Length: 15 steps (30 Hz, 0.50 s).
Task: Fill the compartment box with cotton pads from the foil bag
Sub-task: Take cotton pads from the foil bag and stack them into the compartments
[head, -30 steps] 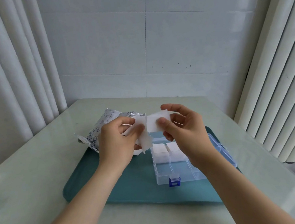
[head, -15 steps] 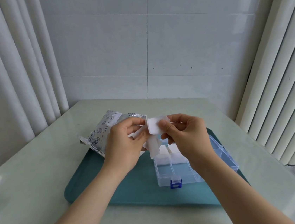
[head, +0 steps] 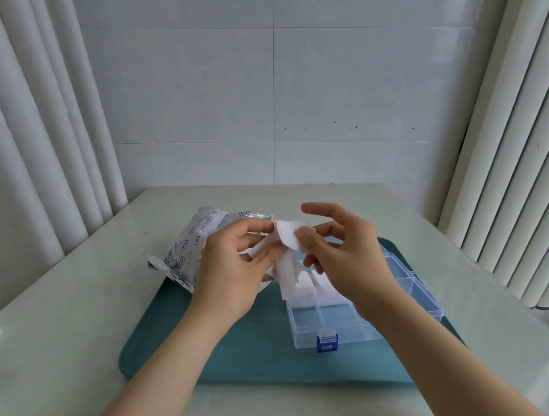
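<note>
White square cotton pads are hanging in a small bunch from the left grip, which is clutching them. The right grip is pinching the top pad with its thumb, its other fingers spread. Both are hovering above the clear plastic compartment box, where more pads are sitting in its left cells. A printed silver foil bag is lying at the far left corner of the teal tray, on a glossy pale green bench. White curtains are flanking a white tiled wall.
</note>
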Available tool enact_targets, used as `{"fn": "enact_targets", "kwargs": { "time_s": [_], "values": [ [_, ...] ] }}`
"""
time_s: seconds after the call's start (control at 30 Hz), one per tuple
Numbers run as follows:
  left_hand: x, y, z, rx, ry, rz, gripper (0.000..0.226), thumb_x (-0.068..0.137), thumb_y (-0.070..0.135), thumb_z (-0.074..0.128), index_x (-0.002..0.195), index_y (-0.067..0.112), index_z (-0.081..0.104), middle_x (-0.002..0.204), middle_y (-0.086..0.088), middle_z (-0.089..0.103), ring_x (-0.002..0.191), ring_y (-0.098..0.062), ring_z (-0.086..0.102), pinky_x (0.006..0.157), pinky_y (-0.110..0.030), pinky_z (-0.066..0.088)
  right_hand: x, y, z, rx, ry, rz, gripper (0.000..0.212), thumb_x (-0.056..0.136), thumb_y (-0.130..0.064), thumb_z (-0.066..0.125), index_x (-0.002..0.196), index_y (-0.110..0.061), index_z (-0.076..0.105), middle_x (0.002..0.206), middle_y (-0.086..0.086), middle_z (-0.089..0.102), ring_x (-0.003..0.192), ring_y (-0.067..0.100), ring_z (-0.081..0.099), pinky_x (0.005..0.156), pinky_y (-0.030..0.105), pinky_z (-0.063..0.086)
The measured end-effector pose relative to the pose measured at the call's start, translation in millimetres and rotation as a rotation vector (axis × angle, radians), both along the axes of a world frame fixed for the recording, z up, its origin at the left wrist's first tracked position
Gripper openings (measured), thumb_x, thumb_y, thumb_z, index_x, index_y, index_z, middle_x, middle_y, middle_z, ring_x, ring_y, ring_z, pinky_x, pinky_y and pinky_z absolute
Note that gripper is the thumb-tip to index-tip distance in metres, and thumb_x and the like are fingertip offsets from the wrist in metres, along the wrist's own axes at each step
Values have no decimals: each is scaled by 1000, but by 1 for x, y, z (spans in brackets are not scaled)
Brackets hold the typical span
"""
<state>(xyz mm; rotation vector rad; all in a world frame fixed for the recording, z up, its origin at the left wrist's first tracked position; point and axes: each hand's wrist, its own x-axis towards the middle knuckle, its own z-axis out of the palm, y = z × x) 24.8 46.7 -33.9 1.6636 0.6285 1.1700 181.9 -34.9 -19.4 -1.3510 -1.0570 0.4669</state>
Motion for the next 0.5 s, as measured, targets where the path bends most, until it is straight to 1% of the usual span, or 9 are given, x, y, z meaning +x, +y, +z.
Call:
{"fn": "enact_targets", "kwargs": {
  "time_s": [0.03, 0.1, 0.13, 0.2, 0.27, 0.3, 0.37, 0.43, 0.5],
  "values": [
    [0, 0, 0, -1, -6, 4, 18, 91, 16, 82, 108, 19, 76, 95, 6, 82, 79, -17, 80, 60, -31, 63, 2, 1, -1, -17, -62, 4, 25, 101, -14, 68, 121, -30, 72, 85, 3, 69, 63, 17, 67, 61, 27, 56],
    [0, 0, 0, -2, -14, 9, 17, 91, 13, 81, 106, 17, 76, 93, 5, 81, 76, -16, 79, 60, -29, 63, 5, 3, -3, -62, -185, 6, 22, 103, -19, 65, 114, -34, 76, 85, 3, 66, 73, 24, 66, 69, 37, 60],
    [0, 0, 0, 1, -11, 11, 17, 91, 12, 81, 106, 17, 76, 92, 5, 81, 77, -16, 79, 60, -30, 63, 5, 3, -4, -79, -219, 14, 20, 103, -21, 64, 111, -35, 77, 86, 3, 67, 78, 28, 66, 75, 42, 60],
    [-1, 1, -1, 3, -3, 11, 18, 91, 13, 81, 108, 17, 76, 93, 3, 82, 80, -17, 80, 63, -34, 65, 3, 2, -4, -86, -210, 50, 14, 102, -24, 66, 108, -31, 76, 90, 0, 72, 83, 29, 68, 78, 44, 60],
    [-1, 2, -2, 0, -7, 11, 18, 91, 13, 81, 107, 17, 75, 93, 1, 82, 81, -17, 80, 64, -34, 65, 3, 0, -2, -83, -165, 75, 7, 101, -26, 70, 105, -22, 74, 93, -1, 74, 80, 28, 70, 73, 40, 61],
    [-1, 3, -2, 0, -14, 15, 17, 91, 12, 81, 107, 16, 75, 92, 1, 82, 80, -17, 80, 63, -32, 65, 3, 0, -2, -77, -140, 71, 8, 100, -25, 72, 103, -18, 73, 93, 0, 75, 74, 25, 69, 68, 36, 61],
    [-1, 5, -3, 1, -26, 43, 16, 92, 10, 80, 107, 15, 75, 91, 0, 82, 80, -18, 80, 61, -30, 63, 5, 1, -3, -59, -47, 41, 8, 100, -20, 72, 105, -14, 71, 86, 1, 74, 65, 16, 64, 64, 28, 54],
    [0, 7, -6, -2, -29, 94, 18, 94, 11, 80, 110, 18, 74, 95, 0, 81, 82, -19, 80, 63, -35, 65, 8, 0, -1, -80, 119, 41, 14, 101, -18, 70, 114, -16, 72, 82, 0, 72, 64, 13, 61, 66, 28, 51],
    [0, 10, -8, 16, -25, 168, 23, 94, 17, 80, 113, 25, 71, 100, 0, 81, 84, -19, 79, 64, -39, 66, 9, -3, 4, -134, 308, 134, 15, 101, -17, 70, 114, -13, 76, 84, 3, 71, 67, 15, 60, 68, 29, 49]
  ]
}}
